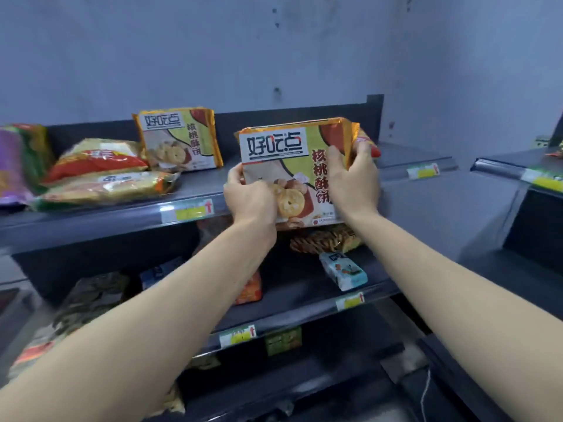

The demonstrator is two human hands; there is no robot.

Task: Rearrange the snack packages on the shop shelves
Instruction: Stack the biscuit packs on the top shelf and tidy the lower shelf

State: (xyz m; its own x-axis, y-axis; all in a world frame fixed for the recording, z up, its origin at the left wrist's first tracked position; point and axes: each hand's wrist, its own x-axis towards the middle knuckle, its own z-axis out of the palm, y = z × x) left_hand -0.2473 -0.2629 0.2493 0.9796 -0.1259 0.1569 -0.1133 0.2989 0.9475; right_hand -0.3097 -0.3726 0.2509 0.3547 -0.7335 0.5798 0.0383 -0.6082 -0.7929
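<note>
You hold the biscuit package (pixel 292 153) upright before the front lip of the top shelf (pixel 207 181) (not yet resting), left hand (pixel 249 199) pinching its lower left edge, right hand (pixel 350 175) with fingers (pixel 364 150) curled round its right side; clear the lip, then stand it beside the matching pack (pixel 179 138), label forward.

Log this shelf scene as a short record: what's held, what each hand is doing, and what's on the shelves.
held: biscuit pack, upright, front to camera
left hand: grips the pack's lower left edge
right hand: grips its right side
top shelf: matching pack standing at the back; flat packs stacked at left
lower shelf: blue pack near the front edge
</note>
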